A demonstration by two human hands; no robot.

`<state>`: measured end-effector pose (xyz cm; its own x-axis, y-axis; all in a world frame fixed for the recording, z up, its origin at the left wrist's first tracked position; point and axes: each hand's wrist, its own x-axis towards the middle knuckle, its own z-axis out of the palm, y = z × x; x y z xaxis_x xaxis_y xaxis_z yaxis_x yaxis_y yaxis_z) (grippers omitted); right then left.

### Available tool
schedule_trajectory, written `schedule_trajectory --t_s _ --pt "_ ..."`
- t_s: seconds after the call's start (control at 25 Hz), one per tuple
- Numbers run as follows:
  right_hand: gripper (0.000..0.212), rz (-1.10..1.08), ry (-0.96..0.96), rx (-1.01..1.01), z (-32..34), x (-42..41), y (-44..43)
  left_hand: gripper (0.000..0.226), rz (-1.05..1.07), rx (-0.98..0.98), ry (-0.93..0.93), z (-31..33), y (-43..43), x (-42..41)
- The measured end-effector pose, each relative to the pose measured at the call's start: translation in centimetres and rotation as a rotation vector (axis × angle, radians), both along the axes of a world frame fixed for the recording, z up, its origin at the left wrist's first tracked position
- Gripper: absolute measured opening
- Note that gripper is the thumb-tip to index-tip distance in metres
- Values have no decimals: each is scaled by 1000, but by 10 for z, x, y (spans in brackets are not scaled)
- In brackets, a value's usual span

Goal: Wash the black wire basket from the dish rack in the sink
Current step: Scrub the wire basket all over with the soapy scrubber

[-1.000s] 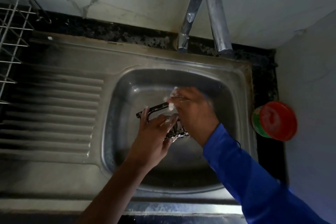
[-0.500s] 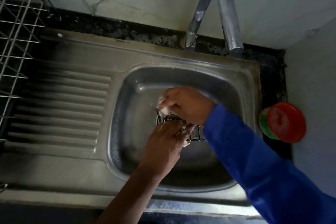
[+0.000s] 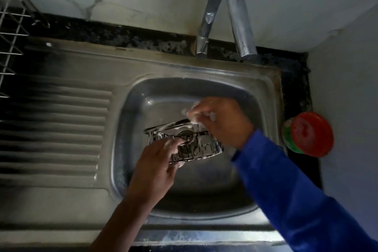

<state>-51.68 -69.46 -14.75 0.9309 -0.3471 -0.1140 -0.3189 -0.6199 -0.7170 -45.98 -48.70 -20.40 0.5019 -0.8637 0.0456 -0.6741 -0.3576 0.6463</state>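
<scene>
Basket (image 3: 190,149), black wire, oblong, is held in the air over the basin of the sink (image 3: 141,96), roughly at its centre. Its long axis runs left to right. The drain (image 3: 185,135) shows through the mesh. White suds streak the far rim.

Left hand (image 3: 159,161): bare forearm, reaching in from the near edge of the sink. The fingers are curled over the basket's near long side and grip it towards the left end. Foam flecks sit on the fingertips.

Right hand (image 3: 223,122): blue sleeve (image 3: 296,200), reaching in from the right. The fingers are curled and closed around a white foamy lump (image 3: 189,111), which is pressed against the basket's far rim at the right end. That area is smeared with blur, so I cannot tell whether the lump is a sponge or only lather.

Surroundings: a curved steel faucet (image 3: 225,6) rises behind the basin, its spout end over the back rim. A ribbed drainboard (image 3: 61,129) lies left of the basin, part of the same steel unit. The wire dish rack (image 3: 10,37) stands at the far left, cut off by the edge of view. A green tub with a red lid (image 3: 306,133) rests on the black counter strip (image 3: 296,88), just right of the sink and against the wall.
</scene>
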Motion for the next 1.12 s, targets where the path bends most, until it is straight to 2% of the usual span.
schedule_trajectory --t_s 0.12,0.16,0.28,0.36,0.44,0.48,0.52,0.56,0.6,0.64,0.72,0.8,0.88,1.0,1.12 --pt "25 -252 -54 543 -10 -28 -6 76 35 26 37 -3 11 9" --pt "29 -309 -70 657 -18 -31 1 76 38 58 50 -1 11 13" --pt "30 -484 -119 782 -51 -42 14 79 94 176 54 5 19 23" --pt "29 -578 -106 794 -68 -51 17 78 27 255 53 15 26 32" --pt "28 -569 -115 793 -70 -47 26 87 -19 438 304 31 19 36" --pt "28 -529 -150 783 -67 -42 34 84 61 481 470 39 10 34" --pt "28 -486 -188 762 -63 -38 43 75 231 417 620 47 -1 29" --pt "28 -445 -210 732 -61 -37 51 56 440 305 697 50 -9 23" --pt "27 -419 -220 702 -61 -41 56 35 597 194 685 54 -18 17" --pt "26 -425 -220 669 -63 -49 57 25 691 132 649 57 -26 11" --pt "24 -552 -137 558 -74 -72 48 30 781 76 677 56 -31 -2" --pt "27 -734 86 474 -90 -102 33 38 809 28 689 45 -24 -12" --pt "28 -804 286 449 -97 -120 24 41 779 -61 689 34 -17 -19" --pt "19 -832 251 407 -95 -126 18 17 683 -198 746 28 -12 -26" --pt "16 -910 99 444 -66 -123 7 14 606 -271 807 27 -15 -30"
